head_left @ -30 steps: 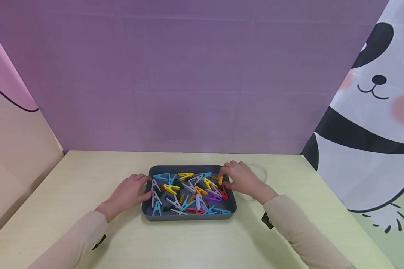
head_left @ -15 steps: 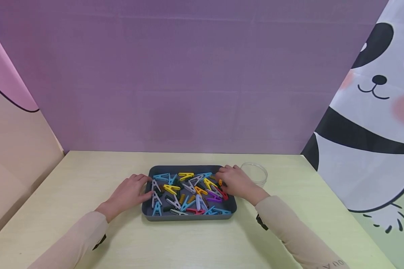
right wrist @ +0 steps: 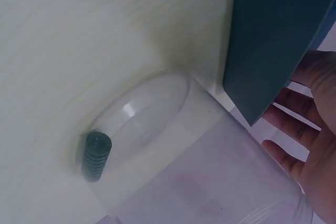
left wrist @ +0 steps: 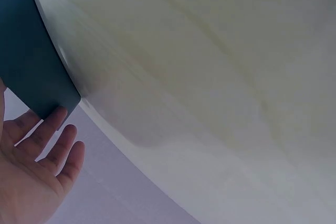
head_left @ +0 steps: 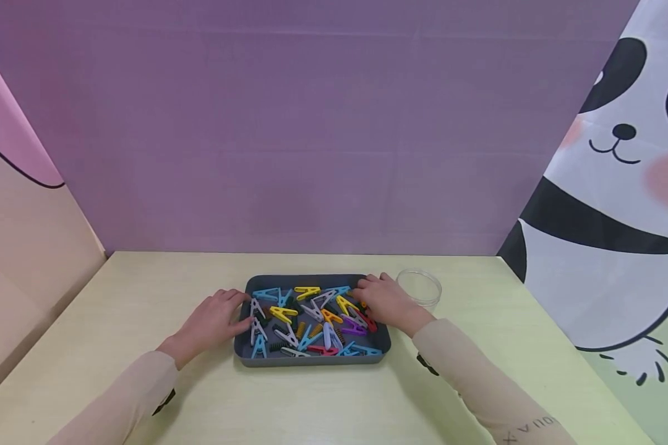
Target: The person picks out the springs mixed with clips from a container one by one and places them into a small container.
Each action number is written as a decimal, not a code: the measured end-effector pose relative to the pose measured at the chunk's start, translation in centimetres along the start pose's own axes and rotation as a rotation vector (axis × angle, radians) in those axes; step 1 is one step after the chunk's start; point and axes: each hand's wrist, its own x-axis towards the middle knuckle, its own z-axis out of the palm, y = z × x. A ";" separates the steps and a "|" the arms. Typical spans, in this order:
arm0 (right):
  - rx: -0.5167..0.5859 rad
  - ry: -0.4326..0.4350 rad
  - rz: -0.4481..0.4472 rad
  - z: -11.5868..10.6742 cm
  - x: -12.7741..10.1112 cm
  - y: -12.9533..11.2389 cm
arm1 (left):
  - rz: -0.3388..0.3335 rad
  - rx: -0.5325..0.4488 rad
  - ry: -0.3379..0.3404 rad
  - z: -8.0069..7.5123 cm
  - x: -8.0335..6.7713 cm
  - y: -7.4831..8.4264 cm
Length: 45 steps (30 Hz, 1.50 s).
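One green spring (right wrist: 96, 156) already in the jar (head_left: 420, 287), at 3 o'clock of the tray (head_left: 312, 360). Many clips (head_left: 312, 318) and springs left there. Left hand (head_left: 214, 319) spread flat at 9 o'clock rim; right hand (head_left: 386, 301) over the clips, grip unclear.

Dark grey tray (head_left: 244, 353) of many-coloured clothespegs (head_left: 312, 318) (yellow, blue, red), pale-yellow table (head_left: 145, 290), purple backdrop (head_left: 289, 123).
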 end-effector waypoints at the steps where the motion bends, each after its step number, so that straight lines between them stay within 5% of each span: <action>1: -0.004 -0.004 -0.001 0.0 0.0 0.0 | -0.004 0.000 -0.001 0.0 0.0 0.0; 20: 0.010 -0.140 0.032 -0.6 0.8 -0.3 | 0.004 0.013 0.009 -0.2 -0.1 0.1; 45: -0.080 -0.098 -0.005 -1.0 1.0 -0.5 | 0.027 0.020 0.025 -0.2 -0.2 0.0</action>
